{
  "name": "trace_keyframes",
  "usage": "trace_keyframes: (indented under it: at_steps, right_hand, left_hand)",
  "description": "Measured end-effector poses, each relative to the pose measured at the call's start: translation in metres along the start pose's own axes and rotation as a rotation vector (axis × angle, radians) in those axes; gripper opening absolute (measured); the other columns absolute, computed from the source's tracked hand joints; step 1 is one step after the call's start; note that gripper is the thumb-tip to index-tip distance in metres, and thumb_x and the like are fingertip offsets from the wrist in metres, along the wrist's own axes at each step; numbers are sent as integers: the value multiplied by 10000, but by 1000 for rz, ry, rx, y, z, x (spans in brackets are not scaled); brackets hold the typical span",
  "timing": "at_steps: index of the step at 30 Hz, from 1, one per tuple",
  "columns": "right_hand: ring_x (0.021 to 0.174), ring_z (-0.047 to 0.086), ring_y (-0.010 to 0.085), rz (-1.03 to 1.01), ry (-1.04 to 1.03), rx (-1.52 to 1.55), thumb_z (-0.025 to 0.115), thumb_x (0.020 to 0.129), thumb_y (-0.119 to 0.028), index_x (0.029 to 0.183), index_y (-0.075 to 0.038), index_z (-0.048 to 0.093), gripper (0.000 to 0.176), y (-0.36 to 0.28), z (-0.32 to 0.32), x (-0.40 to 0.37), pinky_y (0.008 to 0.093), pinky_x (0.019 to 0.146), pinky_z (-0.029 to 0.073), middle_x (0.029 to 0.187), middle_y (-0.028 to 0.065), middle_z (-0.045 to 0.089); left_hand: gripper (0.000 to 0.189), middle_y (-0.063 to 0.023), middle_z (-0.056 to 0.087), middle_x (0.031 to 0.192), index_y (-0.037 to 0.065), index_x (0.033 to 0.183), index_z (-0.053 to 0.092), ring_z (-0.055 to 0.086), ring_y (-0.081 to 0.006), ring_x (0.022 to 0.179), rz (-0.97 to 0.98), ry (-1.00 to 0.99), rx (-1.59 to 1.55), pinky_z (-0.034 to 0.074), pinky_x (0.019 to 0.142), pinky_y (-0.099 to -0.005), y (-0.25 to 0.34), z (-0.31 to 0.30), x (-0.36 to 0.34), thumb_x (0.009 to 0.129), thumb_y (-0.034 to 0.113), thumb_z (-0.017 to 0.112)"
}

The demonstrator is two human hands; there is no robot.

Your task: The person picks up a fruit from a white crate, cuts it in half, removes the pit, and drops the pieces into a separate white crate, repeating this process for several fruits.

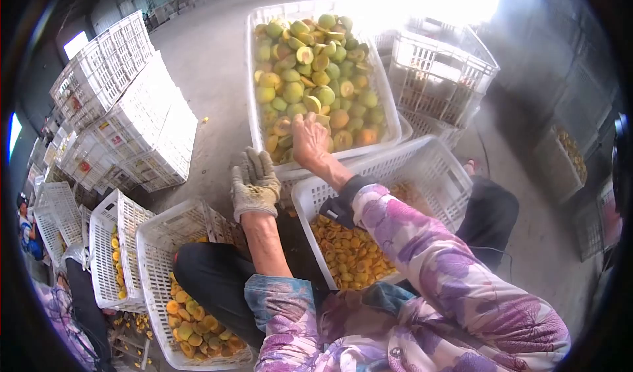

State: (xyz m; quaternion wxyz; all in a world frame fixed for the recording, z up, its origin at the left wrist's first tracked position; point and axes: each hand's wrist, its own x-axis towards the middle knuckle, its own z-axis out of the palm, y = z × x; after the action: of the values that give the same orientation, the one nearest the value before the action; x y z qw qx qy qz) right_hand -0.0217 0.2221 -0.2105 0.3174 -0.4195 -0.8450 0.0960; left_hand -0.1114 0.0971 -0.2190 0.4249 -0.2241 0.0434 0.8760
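A white plastic crate [253, 75] heaped with green and yellow fruit [310, 69], probably peaches or apricots, many cut in half, stands in front of me. My right hand [311, 140], bare, reaches over its near edge with curled fingers at a fruit half [321, 119]. The fingertips are partly hidden. Beside the crate's near left corner, my left hand [256, 184] wears a dirty pale work glove, fingers stretched up, holding nothing visible. Below my right forearm sits another white crate [300, 197] with small orange fruit pieces [353, 253] in it.
By my left leg a crate [148, 273] holds orange fruit halves [198, 326]; a further crate [99, 240] stands left of it. Stacked white crates [132, 121] rise at left, more crates [438, 75] at right. Another person's sleeve [62, 313] shows at lower left.
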Motion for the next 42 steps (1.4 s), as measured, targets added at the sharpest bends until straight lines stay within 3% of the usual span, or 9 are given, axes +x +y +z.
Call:
trace_keyframes:
  at_steps: [11,20,24,26,30,34,36,38,42]
  right_hand:
    - [829,656,330,-2,12,29,665,720,-148,991,-181,702,276,11,4,-12,433,697,520,845,132,667]
    - [738,671,257,-27,-353,-163,660,776,-158,938,-54,696,196,27,-12,33,374,641,532,821,145,675]
    - [547,579,105,316,-127,905,730,750,-175,834,27,689,222,114,-29,35,231,459,459,703,47,655]
    - [531,567,108,1,-27,935,710,756,-132,857,21,691,185,137,-76,14,214,465,444,703,54,658]
    - [589,586,108,285,-153,1052,707,755,-100,925,-3,698,196,134,-110,-8,230,503,457,745,51,666]
    - [779,616,133,-165,-160,710,679,797,-84,1021,-21,663,233,76,-91,-62,287,648,505,884,62,673]
    - [811,627,209,-54,-274,702,682,771,-43,1042,-7,614,282,57,-120,-78,347,715,502,891,100,663]
    - [744,589,361,-195,205,454,704,704,-53,1016,-6,568,343,57,-119,-90,434,661,462,804,183,581]
    - [814,574,420,-91,-97,468,629,700,36,995,-23,476,337,51,-108,-126,461,649,444,847,205,573]
  left_hand:
    - [301,-128,618,1133,37,1140,555,627,-275,1025,53,11,250,519,910,-510,-30,-23,-1,995,249,398]
    - [335,-121,550,1198,38,1209,510,559,-286,1103,125,-31,453,498,914,-470,-54,-27,-10,969,267,455]
    - [437,-141,500,1272,36,1294,445,515,-290,1165,124,-33,613,485,945,-477,-66,-28,-24,983,343,431]
    - [497,-151,455,1327,36,1340,401,488,-291,1193,-4,-102,551,471,965,-487,-73,-31,-23,983,381,427]
    - [549,-130,432,1354,58,1386,361,468,-297,1204,-263,-182,687,421,997,-524,-106,-30,-31,991,438,380]
    - [542,-125,460,1330,65,1365,395,485,-271,1174,-323,-249,514,442,978,-480,-117,-32,-32,986,452,388]
    - [490,-136,531,1247,49,1287,472,530,-255,1114,-200,-227,558,459,963,-461,-118,-17,-53,988,430,399]
    - [431,-142,592,1132,31,1171,544,569,-263,1047,-14,-310,470,482,935,-458,-118,-4,-61,987,400,419]
    - [403,-134,615,1056,24,993,579,587,-252,969,73,-324,480,525,832,-429,-114,-2,-62,960,415,488]
